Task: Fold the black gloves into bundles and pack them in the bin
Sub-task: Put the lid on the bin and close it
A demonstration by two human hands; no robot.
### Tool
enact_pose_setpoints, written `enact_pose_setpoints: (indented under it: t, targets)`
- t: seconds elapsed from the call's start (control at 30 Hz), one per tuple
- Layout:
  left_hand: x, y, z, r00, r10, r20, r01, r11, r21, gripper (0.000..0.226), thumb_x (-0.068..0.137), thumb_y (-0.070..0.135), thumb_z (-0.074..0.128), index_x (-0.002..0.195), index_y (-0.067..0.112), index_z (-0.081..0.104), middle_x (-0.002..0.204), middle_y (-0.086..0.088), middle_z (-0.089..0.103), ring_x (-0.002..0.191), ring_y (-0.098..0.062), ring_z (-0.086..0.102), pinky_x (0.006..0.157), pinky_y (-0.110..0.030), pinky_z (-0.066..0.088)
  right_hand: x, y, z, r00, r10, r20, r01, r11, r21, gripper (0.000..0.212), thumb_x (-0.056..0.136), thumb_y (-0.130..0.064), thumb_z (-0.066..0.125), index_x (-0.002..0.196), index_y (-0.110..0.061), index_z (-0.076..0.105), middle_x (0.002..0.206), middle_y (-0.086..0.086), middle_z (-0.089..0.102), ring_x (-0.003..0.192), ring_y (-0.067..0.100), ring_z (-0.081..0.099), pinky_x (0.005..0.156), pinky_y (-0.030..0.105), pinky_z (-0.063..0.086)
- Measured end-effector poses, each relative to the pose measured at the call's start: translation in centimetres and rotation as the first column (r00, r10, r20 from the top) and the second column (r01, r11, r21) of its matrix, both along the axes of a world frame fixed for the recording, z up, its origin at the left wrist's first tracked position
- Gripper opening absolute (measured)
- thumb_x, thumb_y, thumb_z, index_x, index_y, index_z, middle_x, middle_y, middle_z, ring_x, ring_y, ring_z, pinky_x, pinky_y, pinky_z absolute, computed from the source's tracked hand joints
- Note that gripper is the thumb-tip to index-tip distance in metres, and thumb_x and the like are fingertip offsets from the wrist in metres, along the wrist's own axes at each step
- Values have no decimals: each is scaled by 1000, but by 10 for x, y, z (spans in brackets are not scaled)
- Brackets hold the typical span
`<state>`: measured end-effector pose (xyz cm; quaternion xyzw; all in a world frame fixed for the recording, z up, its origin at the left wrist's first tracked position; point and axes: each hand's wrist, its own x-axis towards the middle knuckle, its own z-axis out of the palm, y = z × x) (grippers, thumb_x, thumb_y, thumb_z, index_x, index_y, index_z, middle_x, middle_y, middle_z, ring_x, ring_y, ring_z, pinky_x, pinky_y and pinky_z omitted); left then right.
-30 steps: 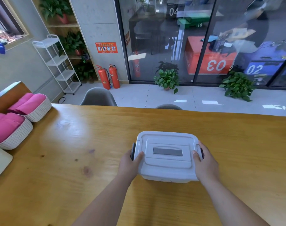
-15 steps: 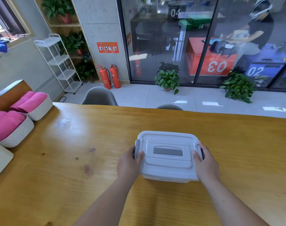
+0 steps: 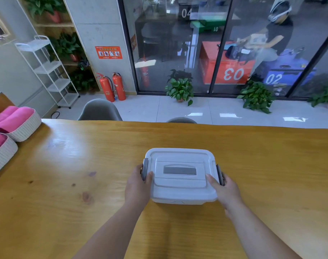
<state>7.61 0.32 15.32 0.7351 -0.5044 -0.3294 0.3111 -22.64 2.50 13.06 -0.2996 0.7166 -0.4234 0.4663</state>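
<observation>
On bench [image 3: 47,212] centre: white bin [image 3: 180,176], lid on; left hand [image 3: 138,186] and right hand [image 3: 224,189] clamped on its ends, fingers at grey side latches; left latch now swung up versus second ago; gloves unseen, likely inside; packing judged nearly done

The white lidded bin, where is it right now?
Head view: the white lidded bin sits centre on the wooden table, between the left hand and right hand.

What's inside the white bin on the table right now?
Cannot be seen: the white bin has its opaque lid on, hiding the contents. No black gloves show anywhere. The left hand and right hand grip its sides at the grey latches.
</observation>
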Motion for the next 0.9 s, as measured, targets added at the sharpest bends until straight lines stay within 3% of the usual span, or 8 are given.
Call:
enact_pose_setpoints:
  t: [0.07, 0.2, 0.33, 0.57, 0.9]
  targets:
    - [0, -1, 0, 1000, -2, -1, 2, 1000, -4, 40, 104, 42, 60, 143, 36, 52, 107, 29, 59, 99, -5, 63, 83, -41, 55, 2, 4, 2, 999, -6, 35, 6, 1000, -8, 38, 91, -45, 83, 120, -22, 73, 107, -3, 80, 98, 21, 75, 80, 40, 59]
    - [0, 0, -1, 1000, 5, -17, -5, 1000, -7, 40, 103, 43, 62, 142, 37, 53, 111, 26, 61, 101, -5, 63, 87, -44, 57, 5, 4, 0, 999, -23, -24, 21, 998, -52, 29, 91, -46, 82, 110, -25, 75, 95, -6, 80, 92, 22, 76, 83, 47, 61]
    - [0, 1, 0, 1000, 6, -13, -6, 1000, -10, 40, 103, 43, 62, 141, 37, 53, 109, 26, 60, 98, 0, 61, 79, -38, 54, 5, 7, -2, 959, -15, -283, -16, 994, -107, 31, 91, -55, 78, 112, -35, 68, 97, -15, 76, 89, 13, 72, 79, 46, 60]
    - [0, 1, 1, 1000, 7, -11, -7, 1000, -6, 39, 103, 44, 62, 140, 38, 53, 106, 24, 61, 96, -1, 62, 77, -38, 55, 7, 6, -2, 879, 13, -476, -67, 993, -96, 43, 94, -58, 70, 130, -34, 65, 102, -19, 73, 95, 10, 69, 83, 39, 56]
    - [4, -3, 1, 997, -32, 64, 31, 999, 16, 44, 102, 51, 59, 144, 37, 50, 110, 20, 62, 99, -9, 64, 78, -39, 54, 10, 5, 11, 820, 73, -567, -115, 993, -38, 38, 99, -57, 62, 127, -31, 65, 90, -19, 69, 84, 13, 66, 72, 40, 55]
